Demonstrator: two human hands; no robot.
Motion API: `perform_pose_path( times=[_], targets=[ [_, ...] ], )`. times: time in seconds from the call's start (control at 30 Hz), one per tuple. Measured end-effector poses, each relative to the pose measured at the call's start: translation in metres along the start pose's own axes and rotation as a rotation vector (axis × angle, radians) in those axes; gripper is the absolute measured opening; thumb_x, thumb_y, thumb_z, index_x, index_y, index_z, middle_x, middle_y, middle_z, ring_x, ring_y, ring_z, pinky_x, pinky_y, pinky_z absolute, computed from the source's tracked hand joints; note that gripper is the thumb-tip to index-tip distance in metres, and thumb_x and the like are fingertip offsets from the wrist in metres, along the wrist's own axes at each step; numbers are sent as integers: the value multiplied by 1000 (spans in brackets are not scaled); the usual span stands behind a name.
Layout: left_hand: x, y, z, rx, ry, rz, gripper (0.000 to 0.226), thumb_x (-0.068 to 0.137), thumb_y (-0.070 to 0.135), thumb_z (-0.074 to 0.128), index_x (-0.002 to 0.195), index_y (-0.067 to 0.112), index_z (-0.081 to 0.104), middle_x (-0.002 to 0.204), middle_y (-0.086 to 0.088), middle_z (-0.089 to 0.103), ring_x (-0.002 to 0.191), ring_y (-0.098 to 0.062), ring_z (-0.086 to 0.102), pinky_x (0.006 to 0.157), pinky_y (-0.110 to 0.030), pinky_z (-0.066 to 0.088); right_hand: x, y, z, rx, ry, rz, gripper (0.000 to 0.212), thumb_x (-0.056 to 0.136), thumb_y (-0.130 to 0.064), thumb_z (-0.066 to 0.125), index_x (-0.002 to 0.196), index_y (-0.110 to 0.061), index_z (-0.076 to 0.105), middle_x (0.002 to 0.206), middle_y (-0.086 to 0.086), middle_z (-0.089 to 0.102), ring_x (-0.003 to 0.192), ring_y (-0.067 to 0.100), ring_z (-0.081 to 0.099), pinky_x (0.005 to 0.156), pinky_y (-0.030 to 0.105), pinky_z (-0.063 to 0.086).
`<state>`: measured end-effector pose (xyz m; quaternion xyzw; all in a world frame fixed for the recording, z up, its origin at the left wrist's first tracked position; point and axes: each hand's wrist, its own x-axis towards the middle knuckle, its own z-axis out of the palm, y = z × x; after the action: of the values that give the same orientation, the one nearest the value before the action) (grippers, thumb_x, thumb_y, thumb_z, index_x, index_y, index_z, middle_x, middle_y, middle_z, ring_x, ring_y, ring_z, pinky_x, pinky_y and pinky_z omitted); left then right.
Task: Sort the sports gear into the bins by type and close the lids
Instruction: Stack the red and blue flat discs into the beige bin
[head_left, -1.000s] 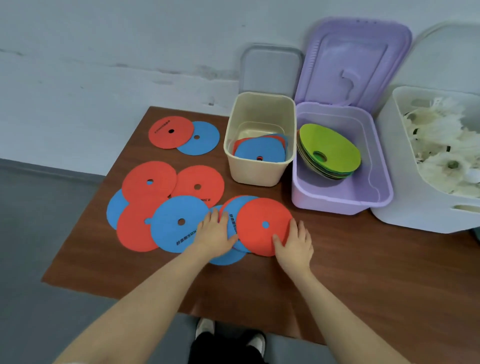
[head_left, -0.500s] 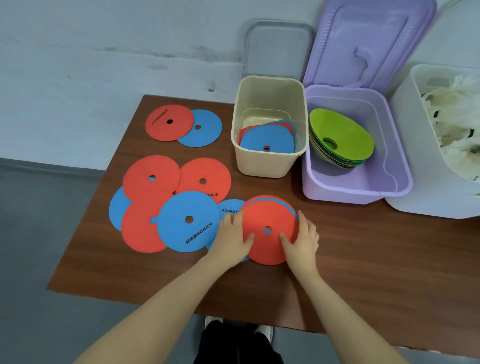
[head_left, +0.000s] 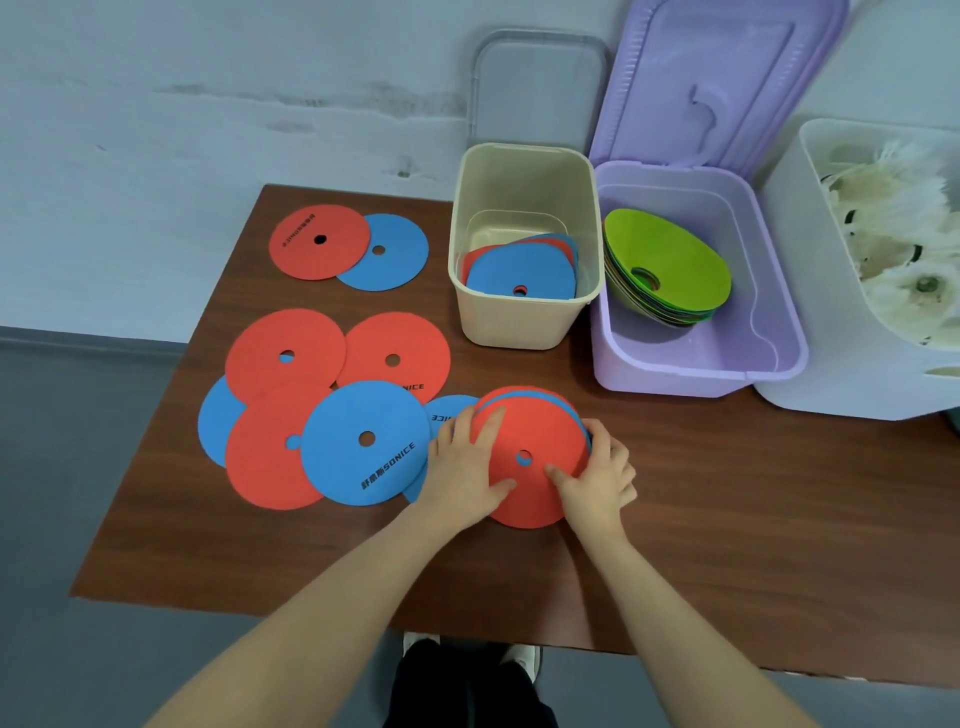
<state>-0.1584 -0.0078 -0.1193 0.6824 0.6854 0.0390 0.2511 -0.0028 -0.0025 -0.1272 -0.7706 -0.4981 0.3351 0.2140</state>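
A small stack of flat discs, a red disc (head_left: 535, 436) on top of blue ones, lies on the brown table (head_left: 727, 519). My left hand (head_left: 465, 467) rests flat on its left side, finger and thumb on the red top. My right hand (head_left: 597, 478) grips its right edge, thumb on top and fingers curled round the rim. Several more red and blue discs lie loose to the left, among them a large blue disc (head_left: 366, 441). The beige bin (head_left: 519, 322) holds red and blue discs (head_left: 524, 270).
The purple bin (head_left: 675, 374) holds stacked green cones (head_left: 670, 265), and its purple lid (head_left: 727, 78) stands open behind. The white bin (head_left: 831, 389) at right holds white shuttlecocks (head_left: 893, 208). A grey lid (head_left: 540, 88) leans on the wall. A red and blue disc pair (head_left: 319, 241) lies far left.
Both hands slid the red disc and the blue ones under it together into one stack, and the right hand's fingers curled round its edge. The view moved closer.
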Motion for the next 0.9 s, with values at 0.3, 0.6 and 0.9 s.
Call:
perform_pose_path(
  times=[0.3,0.6,0.9],
  targets=[
    [0,-13,-5,-175,44,58,98,71,42,75,147,24,15,130,-8,25,115,-25,38,97,-35,39,-15,-1,-8,31,3,-169,68,79,-13,65,137,-32,37,119,1,49,112,18,47,93,32,20],
    [-14,-24,-40,-168,139,120,93,76,37,72,148,19,15,126,-8,21,112,-25,42,98,-34,40,-41,-35,-23,56,105,-353,60,83,-7,62,135,-30,43,106,-7,48,91,7,47,84,24,21],
    [8,-24,-121,-217,471,259,84,74,24,71,145,15,26,123,-14,31,112,-32,39,101,-40,34,-29,-119,-43,155,283,-564,60,78,-7,65,133,-23,48,103,-6,52,96,25,54,85,54,43]
  ],
)
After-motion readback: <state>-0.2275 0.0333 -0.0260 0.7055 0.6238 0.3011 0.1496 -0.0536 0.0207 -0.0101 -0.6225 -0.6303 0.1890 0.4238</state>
